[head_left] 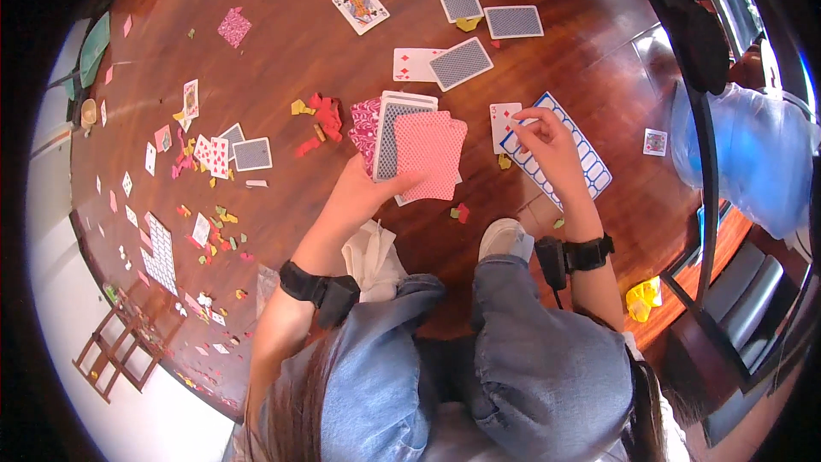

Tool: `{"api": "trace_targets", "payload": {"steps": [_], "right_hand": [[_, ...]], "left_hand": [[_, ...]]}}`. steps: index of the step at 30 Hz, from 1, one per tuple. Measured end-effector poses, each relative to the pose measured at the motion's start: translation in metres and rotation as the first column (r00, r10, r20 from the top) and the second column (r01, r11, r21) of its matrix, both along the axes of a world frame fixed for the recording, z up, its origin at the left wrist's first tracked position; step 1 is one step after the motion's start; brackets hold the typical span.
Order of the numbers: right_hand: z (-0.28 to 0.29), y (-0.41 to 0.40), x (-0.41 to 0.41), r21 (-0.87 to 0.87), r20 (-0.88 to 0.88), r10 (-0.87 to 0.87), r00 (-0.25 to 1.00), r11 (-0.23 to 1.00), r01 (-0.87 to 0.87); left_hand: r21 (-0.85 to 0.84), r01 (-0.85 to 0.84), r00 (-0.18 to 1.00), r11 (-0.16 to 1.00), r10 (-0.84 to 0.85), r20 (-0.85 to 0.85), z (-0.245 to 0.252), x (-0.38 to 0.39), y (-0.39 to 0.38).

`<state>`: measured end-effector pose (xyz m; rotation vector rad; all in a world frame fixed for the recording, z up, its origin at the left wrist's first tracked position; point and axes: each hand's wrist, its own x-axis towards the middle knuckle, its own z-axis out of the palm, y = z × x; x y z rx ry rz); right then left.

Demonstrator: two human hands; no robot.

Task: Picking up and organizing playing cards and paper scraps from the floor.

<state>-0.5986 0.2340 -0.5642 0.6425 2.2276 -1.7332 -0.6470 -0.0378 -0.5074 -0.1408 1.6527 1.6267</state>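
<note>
My left hand (369,189) grips a fanned stack: pink-patterned cards (430,154) on top, blue-backed playing cards (387,141) under them and magenta patterned paper (364,122) at the left edge. My right hand (548,144) is over a white label sheet (587,170) with a blue grid. Its thumb and forefinger are bent close together beside the three of diamonds (503,122); whether anything is pinched between them I cannot tell. A diamond card (410,64) lies face up beyond the stack, partly under a blue-backed card (462,64).
Cards and paper scraps (327,119) litter the brown floor (288,25). A queen of clubs (361,8) lies far ahead. To the left are another label sheet (160,253) and a wooden stool (122,353). Blue-tinted plastic (744,154) and a yellow item (643,299) are at right.
</note>
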Motion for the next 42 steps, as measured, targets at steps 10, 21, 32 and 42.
{"api": "trace_targets", "payload": {"steps": [10, 21, 32, 42], "right_hand": [[-0.028, -0.02, -0.018, 0.543, 0.279, 0.044, 0.959, 0.817, -0.195], [-0.027, -0.041, -0.027, 0.639, 0.488, 0.153, 0.859, 0.609, -0.471], [-0.031, -0.038, -0.018, 0.701, 0.379, 0.248, 0.891, 0.552, -0.452], [-0.033, -0.033, -0.009, 0.669, 0.253, 0.274, 0.928, 0.644, -0.372]], "left_hand": [[0.001, 0.044, 0.985, 0.999, -0.043, 0.164, 0.007, 0.001, 0.011], [0.022, 0.03, 0.987, 0.999, -0.033, 0.157, -0.001, 0.003, 0.008], [0.053, 0.026, 0.988, 0.998, -0.034, 0.153, -0.006, 0.004, 0.015], [0.056, 0.018, 0.987, 0.998, -0.027, 0.161, -0.001, 0.005, 0.016]]}}
